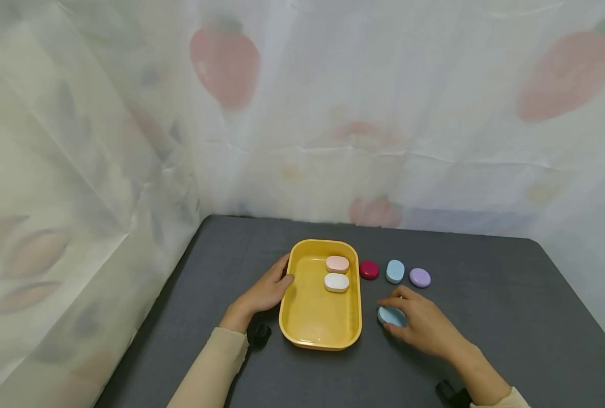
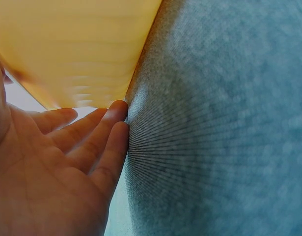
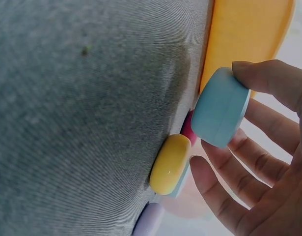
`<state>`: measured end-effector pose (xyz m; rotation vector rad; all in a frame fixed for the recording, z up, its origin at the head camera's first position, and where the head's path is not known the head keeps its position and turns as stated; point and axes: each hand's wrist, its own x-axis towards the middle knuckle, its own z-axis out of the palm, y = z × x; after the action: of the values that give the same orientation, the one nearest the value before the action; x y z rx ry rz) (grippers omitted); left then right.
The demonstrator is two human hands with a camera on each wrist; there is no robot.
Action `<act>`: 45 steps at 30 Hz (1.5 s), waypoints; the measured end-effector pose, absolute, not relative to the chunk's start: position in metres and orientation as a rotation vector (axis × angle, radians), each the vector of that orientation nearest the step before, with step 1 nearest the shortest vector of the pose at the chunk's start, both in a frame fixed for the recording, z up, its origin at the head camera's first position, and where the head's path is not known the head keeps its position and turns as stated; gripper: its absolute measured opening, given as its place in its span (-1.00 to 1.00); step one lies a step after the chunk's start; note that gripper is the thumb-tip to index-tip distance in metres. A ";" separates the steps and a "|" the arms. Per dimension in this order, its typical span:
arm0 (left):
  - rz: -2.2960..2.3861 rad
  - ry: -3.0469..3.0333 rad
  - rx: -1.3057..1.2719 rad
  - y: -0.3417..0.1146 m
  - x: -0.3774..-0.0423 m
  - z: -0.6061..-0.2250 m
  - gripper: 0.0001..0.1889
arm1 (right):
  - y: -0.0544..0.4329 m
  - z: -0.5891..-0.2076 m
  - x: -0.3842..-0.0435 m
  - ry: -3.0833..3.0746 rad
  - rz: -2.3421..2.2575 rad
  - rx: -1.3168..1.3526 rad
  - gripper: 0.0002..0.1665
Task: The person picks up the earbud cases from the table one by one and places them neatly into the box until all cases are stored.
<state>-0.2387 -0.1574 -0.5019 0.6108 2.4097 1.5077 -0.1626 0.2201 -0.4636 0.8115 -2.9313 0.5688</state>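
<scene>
A yellow rectangular tray (image 1: 319, 331) lies on the grey table. My left hand (image 1: 264, 292) holds its left rim, thumb over the edge; the left wrist view shows the fingers of this hand (image 2: 72, 162) against the outer wall. My right hand (image 1: 427, 323) pinches a light-blue, soap-like oval bar (image 3: 221, 107) between thumb and fingers, right of the tray. Inside the tray are a pink bar (image 1: 337, 264) and a white bar (image 1: 336, 283). A yellow bar (image 3: 170, 164) appears in the right wrist view, mostly hidden by the right hand in the head view.
Right of the tray lie a dark-red round piece (image 1: 369, 270), another light-blue bar (image 1: 395, 271) and a purple piece (image 1: 420, 277). A fruit-printed curtain (image 1: 302, 113) hangs behind and left of the table (image 1: 486, 283).
</scene>
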 end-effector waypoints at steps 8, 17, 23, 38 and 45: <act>1.508 2.416 0.597 -0.158 -0.237 -0.502 -0.39 | 0.218 -0.460 -0.163 -2.928 0.565 0.793 -0.48; 1.502 2.434 0.589 -0.158 -0.237 -0.505 -0.37 | 0.218 -0.459 -0.165 -2.928 0.553 0.808 -0.49; 1.498 2.436 0.602 -0.158 -0.237 -0.503 -0.38 | 0.215 -0.454 -0.166 -2.920 0.543 0.824 -0.48; 1.494 2.434 0.604 -0.157 -0.236 -0.501 -0.40 | 0.206 -0.442 -0.173 -2.870 0.553 0.858 -0.45; 1.501 2.436 0.638 -0.158 -0.238 -0.502 -0.40 | 0.205 -0.436 -0.175 -2.847 0.565 0.865 -0.44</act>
<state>-0.2379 -0.1575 -0.5015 0.6376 2.4359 1.5007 -0.1753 0.2046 -0.4359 0.8652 -2.8470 0.5654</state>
